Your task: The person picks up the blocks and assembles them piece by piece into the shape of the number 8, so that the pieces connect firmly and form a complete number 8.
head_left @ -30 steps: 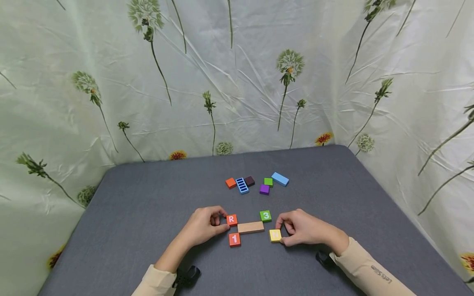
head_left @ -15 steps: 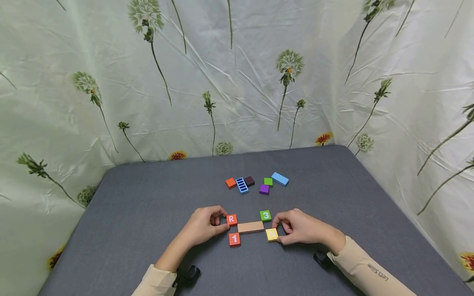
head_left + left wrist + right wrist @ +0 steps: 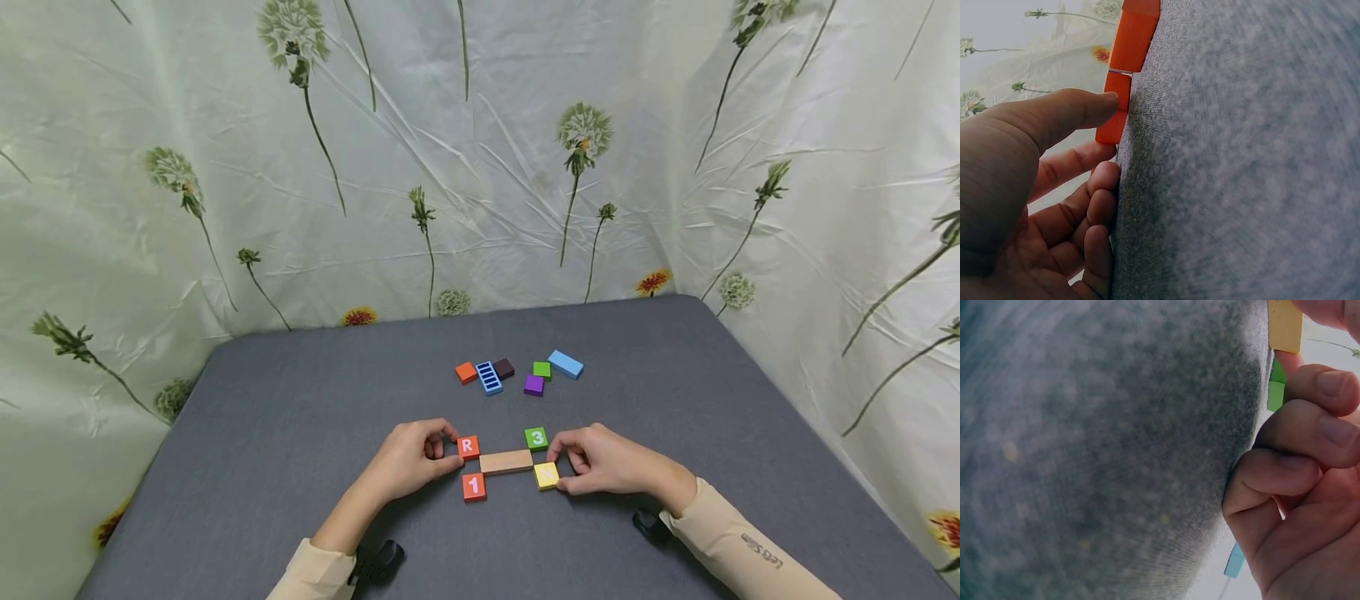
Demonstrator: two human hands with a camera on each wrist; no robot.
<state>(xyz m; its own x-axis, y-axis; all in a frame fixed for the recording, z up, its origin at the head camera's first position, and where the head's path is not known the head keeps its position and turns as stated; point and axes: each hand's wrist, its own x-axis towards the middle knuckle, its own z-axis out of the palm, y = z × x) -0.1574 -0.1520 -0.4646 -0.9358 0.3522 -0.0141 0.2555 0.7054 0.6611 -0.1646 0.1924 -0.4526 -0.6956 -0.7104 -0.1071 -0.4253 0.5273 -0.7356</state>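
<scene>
My left hand [image 3: 412,458] pinches the red R block [image 3: 468,447] between thumb and index finger; in the left wrist view the thumb lies on the red block's [image 3: 1113,119] side. With thumb and index finger my right hand [image 3: 615,462] pinches the yellow N block [image 3: 547,476], also seen as a yellow block [image 3: 1285,326] in the right wrist view. A plain wooden plank [image 3: 506,462] lies between them, its ends by the blocks. Below the R block lies the red 1 block [image 3: 473,487]. The green 3 block [image 3: 536,438] lies at the plank's upper right corner.
Farther back on the grey table [image 3: 300,392] lie an orange block [image 3: 466,372], a blue slotted piece [image 3: 489,377], a dark block [image 3: 504,367], a green block [image 3: 542,370], a purple block [image 3: 534,385] and a light blue block [image 3: 566,364]. A flowered cloth [image 3: 495,150] hangs behind.
My right hand has moved left with the yellow N block, bringing it close to the plank's right end. My left hand keeps its hold on the R block, without clear movement.
</scene>
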